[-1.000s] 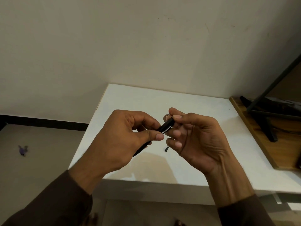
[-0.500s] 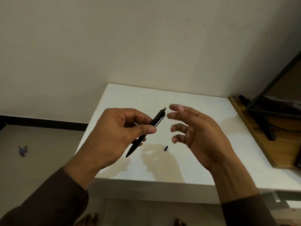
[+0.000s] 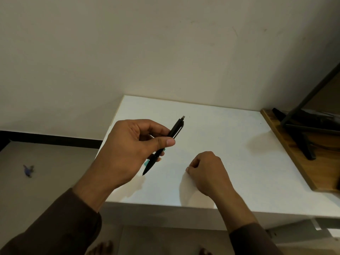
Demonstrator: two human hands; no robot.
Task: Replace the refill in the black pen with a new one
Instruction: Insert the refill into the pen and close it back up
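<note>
I am pinching the black pen point(image 3: 166, 143) in my left hand point(image 3: 128, 153), tip slanting down toward my curled right hand point(image 3: 206, 170), lowered on the white table point(image 3: 230, 140).

A white counter point(image 3: 211, 129) stands with its far edge against the wall. The right hand point(image 3: 207, 172) rests curled on it near the front edge, its fingers hiding whatever is under them. At the right edge a wooden board point(image 3: 298, 162) adjoins it, carrying a black stand point(image 3: 303, 144).
</note>
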